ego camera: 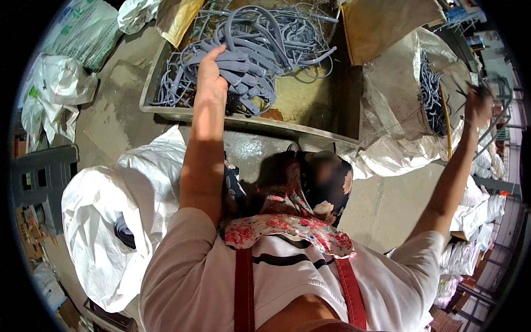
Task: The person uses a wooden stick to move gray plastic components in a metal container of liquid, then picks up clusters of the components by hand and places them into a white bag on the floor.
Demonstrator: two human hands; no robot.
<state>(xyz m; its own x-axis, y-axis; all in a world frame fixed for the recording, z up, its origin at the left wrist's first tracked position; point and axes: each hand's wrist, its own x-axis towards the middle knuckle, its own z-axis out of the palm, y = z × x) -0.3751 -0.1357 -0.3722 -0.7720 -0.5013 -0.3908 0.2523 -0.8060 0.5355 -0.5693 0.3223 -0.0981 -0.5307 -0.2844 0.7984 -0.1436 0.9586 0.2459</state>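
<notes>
My left hand (213, 74) grips a bundle of grey-blue flexible plastic straps (242, 68) with flat, holed ends. The bundle rests over a metal-rimmed tray (249, 120), where more tangled grey-blue strips (296, 35) lie. Far to the right, my right hand (479, 106) is raised beside an open woven sack (390, 93). Dark thin pieces show around its blurred fingers, and whether they are held is unclear. Inside that sack is a heap of grey-blue strips (431, 95).
A white woven sack (99, 207) stands open at my left, with something dark inside. Filled bags (62, 81) sit at the far left near a grey plastic stool (43, 174). Brown sheets (386, 25) hang over the tray's back right. A yellow stick (446, 120) crosses the right sack's mouth.
</notes>
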